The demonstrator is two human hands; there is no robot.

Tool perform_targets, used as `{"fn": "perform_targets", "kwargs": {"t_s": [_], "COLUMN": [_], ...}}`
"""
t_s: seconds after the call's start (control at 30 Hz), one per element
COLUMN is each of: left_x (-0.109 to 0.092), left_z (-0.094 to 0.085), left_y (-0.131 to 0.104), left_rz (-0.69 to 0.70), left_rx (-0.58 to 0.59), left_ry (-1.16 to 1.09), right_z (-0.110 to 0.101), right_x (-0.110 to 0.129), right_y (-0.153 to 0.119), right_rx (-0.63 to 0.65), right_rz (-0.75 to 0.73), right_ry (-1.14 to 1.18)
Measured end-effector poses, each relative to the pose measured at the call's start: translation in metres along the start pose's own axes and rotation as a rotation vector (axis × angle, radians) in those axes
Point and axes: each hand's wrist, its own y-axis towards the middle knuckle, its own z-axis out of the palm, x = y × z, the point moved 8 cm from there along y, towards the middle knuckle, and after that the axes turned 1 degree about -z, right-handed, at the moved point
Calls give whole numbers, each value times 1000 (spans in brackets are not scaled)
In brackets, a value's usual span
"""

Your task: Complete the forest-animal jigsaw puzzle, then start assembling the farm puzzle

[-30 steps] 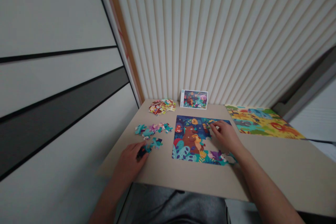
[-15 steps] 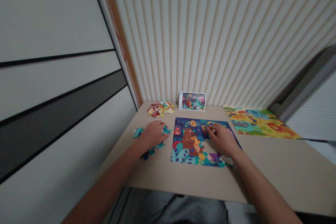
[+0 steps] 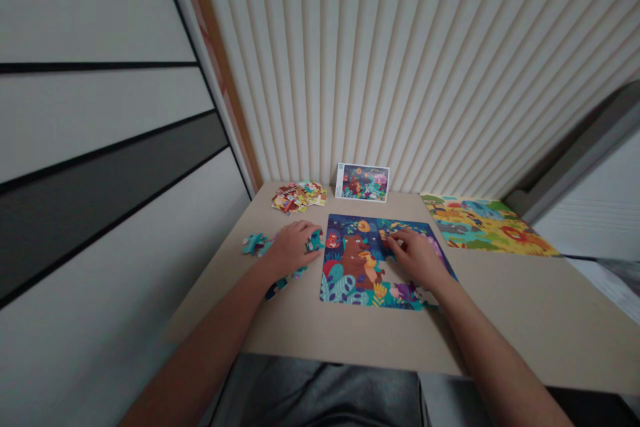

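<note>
A partly assembled puzzle (image 3: 357, 260) with a bear and dark blue forest lies on the table; part of its middle shows a bare gap. My right hand (image 3: 407, 250) rests over its upper right part, fingertips pinched at the surface; whatever they hold is too small to make out. Left of the puzzle, my left hand (image 3: 295, 247) has a teal puzzle piece (image 3: 314, 241) between thumb and fingers. Loose teal and dark pieces (image 3: 256, 244) lie beside and under that hand, partly hidden by it.
A picture card (image 3: 363, 183) leans upright at the table's back edge. A pile of red and yellow pieces (image 3: 299, 197) lies at the back left. An animal puzzle (image 3: 487, 223) lies at the right on the table (image 3: 370, 340). A pleated blind hangs behind.
The view has shifted slightly. My left hand now has a teal piece between thumb and fingers, where before its fingers lay over the loose pieces. My right hand stays over the puzzle.
</note>
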Motion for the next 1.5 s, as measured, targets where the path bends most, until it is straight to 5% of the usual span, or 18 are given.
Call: {"fn": "perform_targets", "kwargs": {"t_s": [0.17, 0.37, 0.47, 0.63, 0.73, 0.9, 1.5], "left_x": [-10, 41, 45, 28, 41, 72, 64], "left_z": [-22, -75, -64, -12, 4, 2, -3], "left_y": [0, -15, -12, -7, -12, -19, -12], "left_rz": [49, -173, -126, 49, -17, -180, -137], "left_rx": [-118, -558, -440, -2, 121, 126, 106], "left_ry": [-16, 21, 10, -9, 41, 147, -64], "right_z": [3, 10, 14, 16, 14, 14, 3], "right_x": [-3, -13, -15, -15, -15, -13, -9], "right_y": [2, 3, 3, 3, 3, 2, 1], "right_rx": [7, -7, -2, 3, -6, -3, -42], "right_rz": [-1, 9, -1, -24, -26, -18, -6], "right_ry": [32, 43, 58, 61, 66, 49, 66]}}
